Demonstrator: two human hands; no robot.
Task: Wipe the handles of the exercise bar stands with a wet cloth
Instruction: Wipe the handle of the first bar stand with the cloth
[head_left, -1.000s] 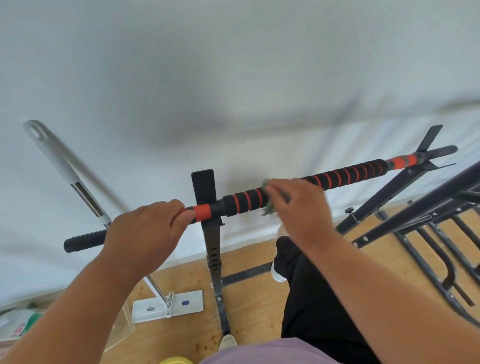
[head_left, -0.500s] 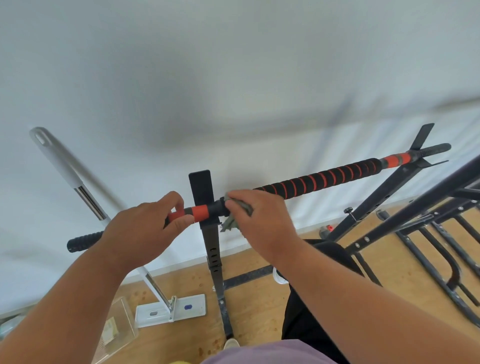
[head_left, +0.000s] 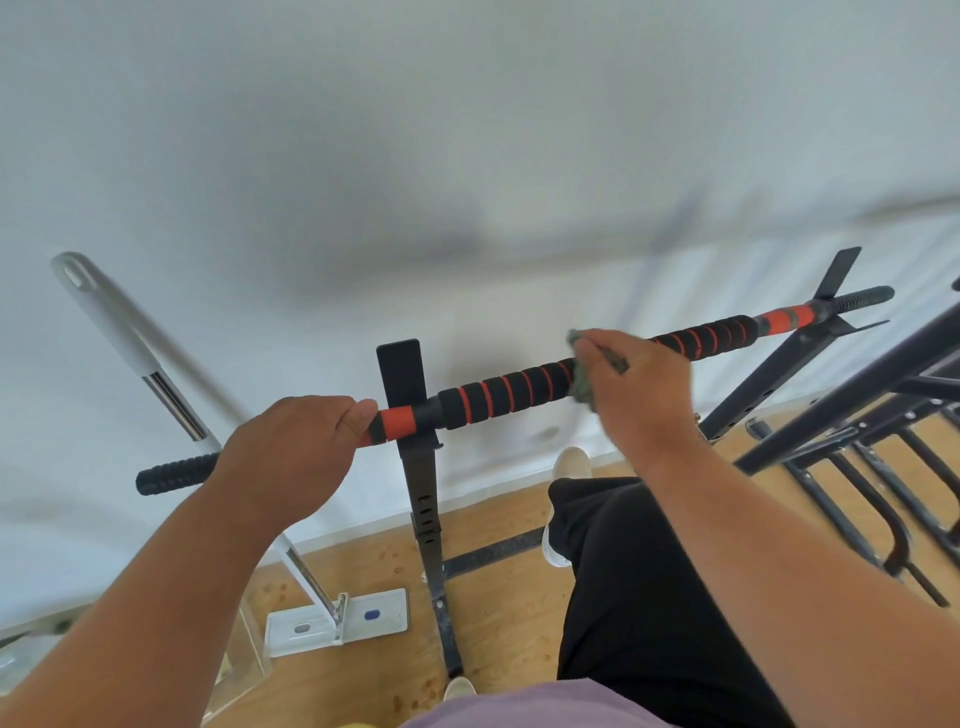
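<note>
A black and orange foam-gripped exercise bar (head_left: 504, 394) lies across two black stands, the near upright (head_left: 423, 478) in the middle and another (head_left: 779, 374) at the right. My left hand (head_left: 291, 452) grips the bar just left of the near upright, by an orange band. My right hand (head_left: 634, 384) wraps a grey-green cloth (head_left: 582, 387) round the foam grip near the bar's middle. The bar's black left end (head_left: 171, 475) sticks out past my left hand.
A mop with a white and chrome handle (head_left: 135, 353) leans on the white wall, its flat head (head_left: 337, 621) on the wooden floor. Black metal frames (head_left: 857, 441) crowd the right side. My black-trousered leg and white shoe (head_left: 569, 462) stand below the bar.
My right hand has slid the cloth rightward along the foam grip, away from the near upright, after first moving left to it. My left hand stays gripping the bar.
</note>
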